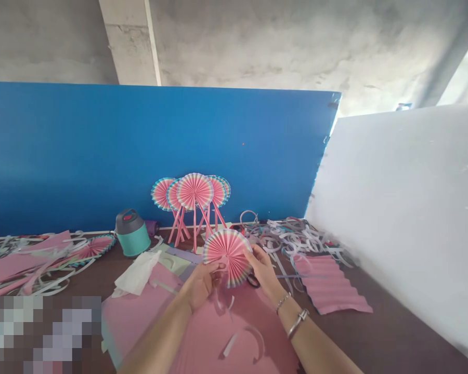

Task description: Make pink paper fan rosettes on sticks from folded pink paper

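A round pleated pink paper fan [229, 249] with a pale striped rim is held up between both hands. My left hand [203, 283] pinches it at the lower left, close to its centre. On the right side, my right hand [262, 266] grips the fan's edge, thumb in front. Black scissor handles [253, 281] show partly behind the right hand. Beneath lie pink paper sheets [234, 332] with thin curled white paper strips [229, 345] on them. Behind, several finished fans [195, 191] stand upright on crossed pink paper legs.
A teal container with a dark lid [132, 234] stands at the back left, near crumpled white tissue [137, 274]. Paper-strip piles [296, 236] lie at right rear and far left. A wavy pink sheet [333, 284] rests right. Blue [101, 150] and white [405, 208] panels border the table.
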Tool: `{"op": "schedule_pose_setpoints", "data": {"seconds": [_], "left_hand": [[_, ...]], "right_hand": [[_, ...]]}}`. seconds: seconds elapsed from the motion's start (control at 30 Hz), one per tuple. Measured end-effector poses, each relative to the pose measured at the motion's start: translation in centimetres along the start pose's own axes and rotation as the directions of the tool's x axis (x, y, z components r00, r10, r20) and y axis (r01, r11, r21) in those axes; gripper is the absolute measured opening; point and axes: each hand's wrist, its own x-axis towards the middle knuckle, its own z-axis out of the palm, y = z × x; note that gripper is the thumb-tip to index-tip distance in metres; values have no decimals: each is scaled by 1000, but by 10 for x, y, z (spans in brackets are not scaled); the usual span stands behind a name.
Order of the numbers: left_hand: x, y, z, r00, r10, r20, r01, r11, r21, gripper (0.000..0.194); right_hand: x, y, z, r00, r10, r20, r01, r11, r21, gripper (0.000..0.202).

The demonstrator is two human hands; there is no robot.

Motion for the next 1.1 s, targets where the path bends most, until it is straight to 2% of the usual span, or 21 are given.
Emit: {"op": "schedule_pose_setpoints", "data": {"seconds": [0.1,0.17,0.37,0.47,0.57,0.7,0.93,1.1], "left_hand": [[-1,-3,3,999,22,50,-26,995,96,35],[0,-5,3,997,56,58,-66,980,186,40],[6,-10,-1,984,149,97,-175,900,399,33],[9,-9,-4,977,209,27,-198,868,454,29],[12,-9,-6,938,345,-23,-294,830,474,34],[11,-9,-4,849,529,0,-469,753,462,56],[2,-4,6,767,641,-22,-577,703,416,48],[2,-5,2,778,626,51,-533,615,581,26]], "right_hand": [[1,1,-1,1000,-7,-2,7,1000,-3,43],[1,1,-1,1000,-12,-6,12,1000,-9,43],[1,-1,-2,1000,-17,-21,17,1000,4,46],[1,-2,-3,1000,-4,-30,5,999,32,48],[-1,-3,-3,999,32,-24,-30,997,67,49],[-3,-5,-3,998,61,-4,-60,993,98,43],[-1,-8,-4,999,49,-12,-47,991,125,36],[2,-5,-7,1000,6,-13,-4,991,133,33]]}}
